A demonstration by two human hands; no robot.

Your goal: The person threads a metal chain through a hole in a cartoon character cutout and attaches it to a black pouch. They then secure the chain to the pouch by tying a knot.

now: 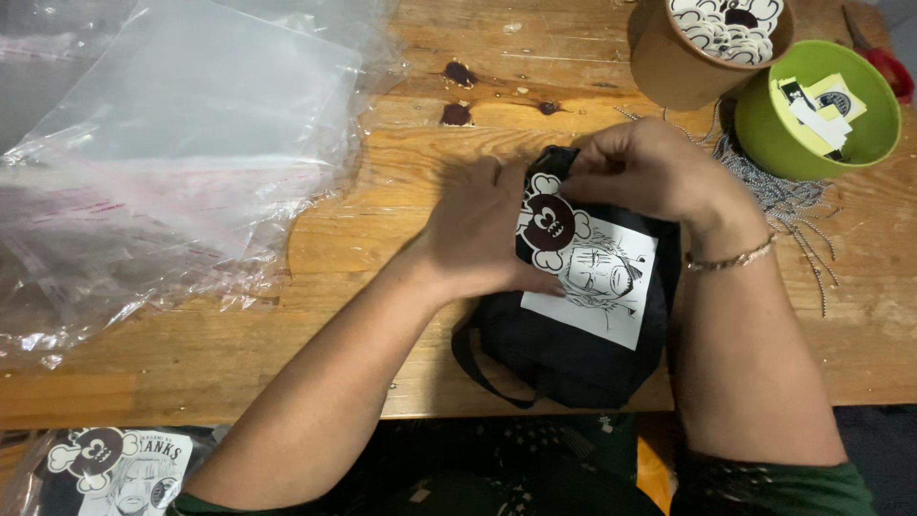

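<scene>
**Both hands on a folded black bag at the table's near edge**

The left hand (482, 229) lay flat across the upper left part of the folded black bag (573, 354), its fingers (489, 177) held close together and pressing down, the thumb running along the lower edge of a dark skull-shaped tag (549, 225). The right hand (650, 172) came in from the upper right with its fingers (597, 158) curled and pinched on the top of that tag, right at the bag's upper edge. A thin bracelet (731, 256) circled the right wrist.

The tag sat between the two hands, overlapping the top left corner of a white printed panel (602, 282) on the face of the bag. The bag rested on the wooden table (382, 287), with a strap looping off its lower left.

A heap of clear plastic bags (162, 162) covered the table's left side. At the upper right stood a brown paper cup (702, 43) full of skull tags, a green bowl (817, 110) with paper pieces just beside it, and a tangle of ball chains (778, 196) below them.
</scene>
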